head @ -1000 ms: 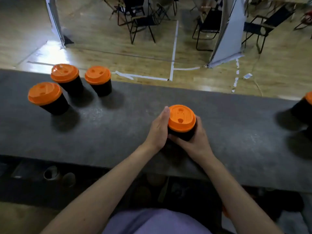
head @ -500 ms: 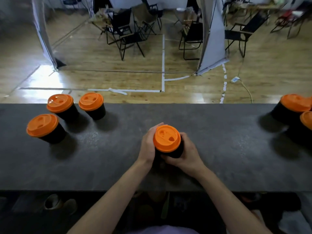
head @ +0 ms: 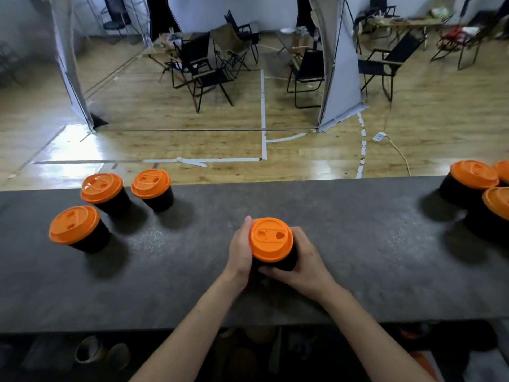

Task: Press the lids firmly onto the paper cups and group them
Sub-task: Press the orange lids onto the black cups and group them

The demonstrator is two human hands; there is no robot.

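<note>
The right edge cuts off the farthest cup (head: 504, 170).

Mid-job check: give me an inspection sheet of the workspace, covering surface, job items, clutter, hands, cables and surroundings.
Surface: dark grey speckled counter, no spills seen.
Job's things: centre cup with orange lid on; left group of three lidded cups; right group of at least three lidded cups, cut off by the frame edge.
Clutter: nothing seen on the counter.
Hands: left hand and right hand grip the centre cup's sides.
Cables: power strip with its cord on the floor beyond the counter.
Surroundings: wooden floor with white tape lines, folding chairs, white partitions.
</note>
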